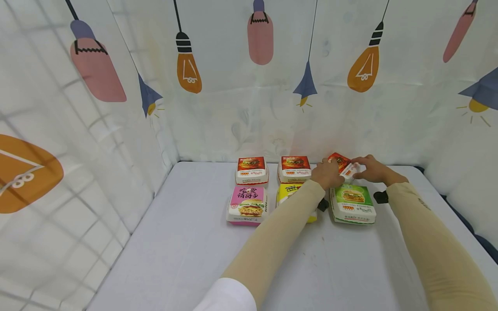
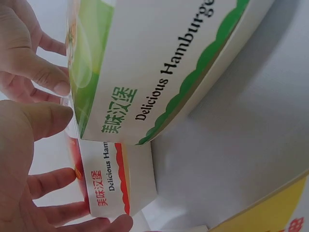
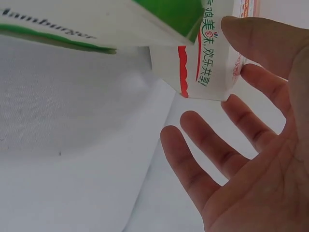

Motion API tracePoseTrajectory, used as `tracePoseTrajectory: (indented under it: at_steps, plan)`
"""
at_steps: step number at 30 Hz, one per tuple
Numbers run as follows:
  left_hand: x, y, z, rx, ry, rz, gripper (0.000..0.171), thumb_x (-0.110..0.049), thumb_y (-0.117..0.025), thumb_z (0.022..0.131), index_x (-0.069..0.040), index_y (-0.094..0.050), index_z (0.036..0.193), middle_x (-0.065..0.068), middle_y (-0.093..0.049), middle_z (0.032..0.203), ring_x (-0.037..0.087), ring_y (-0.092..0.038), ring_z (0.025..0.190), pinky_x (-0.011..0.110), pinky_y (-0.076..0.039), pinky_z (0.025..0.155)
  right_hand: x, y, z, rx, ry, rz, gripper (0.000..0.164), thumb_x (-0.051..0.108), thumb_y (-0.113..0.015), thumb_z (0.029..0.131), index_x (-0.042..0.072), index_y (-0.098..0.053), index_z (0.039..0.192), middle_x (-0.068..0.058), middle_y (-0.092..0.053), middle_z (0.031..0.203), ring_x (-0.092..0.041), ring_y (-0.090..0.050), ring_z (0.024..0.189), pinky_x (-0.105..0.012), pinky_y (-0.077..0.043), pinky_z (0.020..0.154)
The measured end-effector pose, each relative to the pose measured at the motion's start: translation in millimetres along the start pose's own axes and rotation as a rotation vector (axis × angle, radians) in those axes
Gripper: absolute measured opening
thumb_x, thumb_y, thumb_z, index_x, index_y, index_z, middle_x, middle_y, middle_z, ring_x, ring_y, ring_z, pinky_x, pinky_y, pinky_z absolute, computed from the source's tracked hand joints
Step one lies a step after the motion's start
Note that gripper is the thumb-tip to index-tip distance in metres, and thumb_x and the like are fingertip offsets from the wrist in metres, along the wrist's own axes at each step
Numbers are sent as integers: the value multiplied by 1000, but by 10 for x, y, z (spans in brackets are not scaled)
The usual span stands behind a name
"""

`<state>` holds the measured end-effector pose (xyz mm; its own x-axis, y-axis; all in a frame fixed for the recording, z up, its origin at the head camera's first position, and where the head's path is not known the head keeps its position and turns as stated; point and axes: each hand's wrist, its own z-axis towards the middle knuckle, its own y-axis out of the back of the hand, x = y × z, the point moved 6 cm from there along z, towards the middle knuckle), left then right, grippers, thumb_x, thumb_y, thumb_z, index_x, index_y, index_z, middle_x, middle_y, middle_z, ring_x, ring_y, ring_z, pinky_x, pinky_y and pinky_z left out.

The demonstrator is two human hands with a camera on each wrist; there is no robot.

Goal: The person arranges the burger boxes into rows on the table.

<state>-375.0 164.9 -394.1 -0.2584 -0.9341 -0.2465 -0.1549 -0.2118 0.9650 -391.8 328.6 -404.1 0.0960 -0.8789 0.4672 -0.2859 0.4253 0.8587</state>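
At the back right of the table is a red-topped hamburger box, turned at an angle. My left hand holds its left side, with several fingers along the wall printed "Delicious Ham". On the right side, my right hand grips the box's edge between thumb and index finger, while its other fingers spread loosely past the corner. In front stands a green-topped hamburger box, which hides part of the red one in both wrist views. Another person-like set of fingers beyond the boxes is my right hand.
Two more red-topped boxes stand left in the back row. A pink-topped box and a yellow box, partly behind my left sleeve, share the front row. A patterned curtain hangs behind the white table.
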Motion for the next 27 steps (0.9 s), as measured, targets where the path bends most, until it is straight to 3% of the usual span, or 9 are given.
tracePoseTrajectory:
  at_steps: [6,18,27]
  plan:
    - [-5,19,-6,-3,-1,33,65,-57,-59,97,-28,-43,154,0,-48,147,18,-52,133,32,-55,95,9,-2,3,-17,-19,-9,62,17,-64,99,-4,-36,150,-43,-28,141,-60,-39,127,-74,-37,104]
    - [15,3,48,-52,-47,53,43,-48,-62,98,-24,-63,134,4,-47,136,16,-54,110,29,-55,71,34,2,-4,-37,-16,-34,59,18,-61,101,-9,-36,146,-40,-41,128,-51,-50,112,-65,-46,93]
    - [30,14,41,-44,-80,44,26,-36,-62,100,-24,-69,122,6,-51,131,17,-56,104,31,-54,71,40,-11,-13,-14,-48,-41,56,18,-58,103,-9,-35,146,-35,-55,120,-43,-57,101,-58,-50,86]
